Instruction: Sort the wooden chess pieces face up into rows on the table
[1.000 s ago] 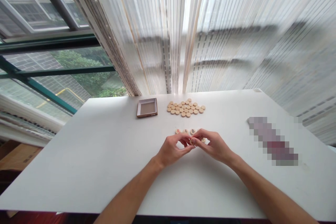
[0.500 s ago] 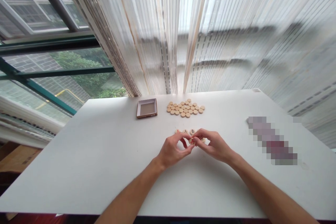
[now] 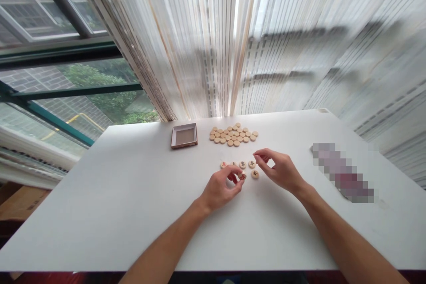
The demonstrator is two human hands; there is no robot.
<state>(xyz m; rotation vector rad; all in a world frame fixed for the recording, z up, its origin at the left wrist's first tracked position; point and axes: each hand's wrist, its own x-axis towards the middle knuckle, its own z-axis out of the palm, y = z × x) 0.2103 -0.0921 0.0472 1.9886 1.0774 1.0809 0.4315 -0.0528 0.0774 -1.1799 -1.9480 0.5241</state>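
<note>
The left hand (image 3: 221, 188) is being kept curled, with thumb and forefinger pressed together on a small, round, pale red-marked wooden disc (image 3: 242, 176), which is being held just above the white worktop (image 3: 133, 195), in front of the person and near its middle. The right hand (image 3: 281, 171) is being held loosely spread, thumb and forefinger parted; nothing is being gripped by it, and its fingertips (image 3: 261, 158) are hovering just beside the nearest of the face-up discs (image 3: 252, 164). Half a second ago both hands were meeting on the pinched disc; since then the right hand has been drawn off to the right, so that two discs formerly hidden beneath it are being shown. Counting the one pinched, six marked discs are being seen near the hands, one partly hidden behind the left fingers. Farther back, a tight cluster of plain-topped wooden discs (image 3: 233, 135) is being seen, over twenty in number, an exact count not being readable. One shallow, square, brown-rimmed tray (image 3: 184, 136) is lying just left of that cluster, apart from it. Two hands are in view.
</note>
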